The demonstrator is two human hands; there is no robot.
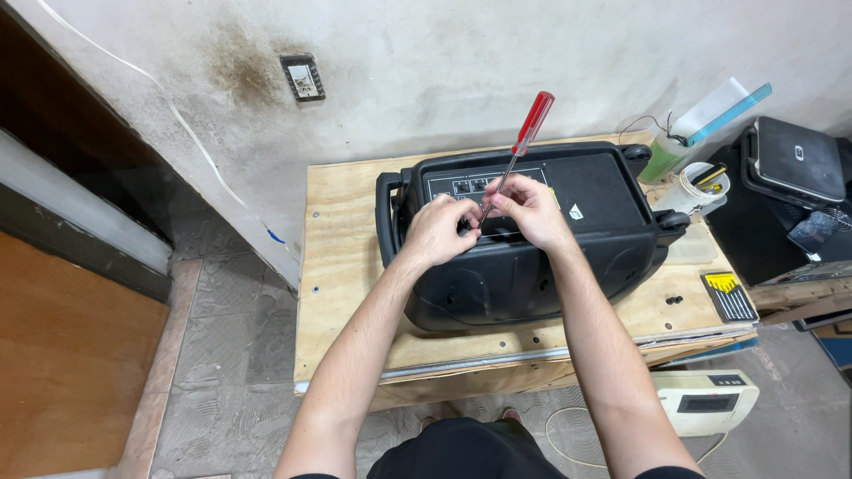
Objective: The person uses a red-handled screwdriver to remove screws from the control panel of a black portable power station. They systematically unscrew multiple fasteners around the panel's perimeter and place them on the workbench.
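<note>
Black plastic speaker [524,257] lay on its side on the plywood table [342,266]. The right hand [532,211] pinched a red-handled screwdriver [519,151]; the left hand [437,232] was curled against the speaker panel.

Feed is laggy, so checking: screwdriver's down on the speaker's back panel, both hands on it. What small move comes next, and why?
Probably turn the red-handled screwdriver: its tip sits at the black speaker panel, the right hand pinches the shaft, and the left hand steadies beside it.
</note>
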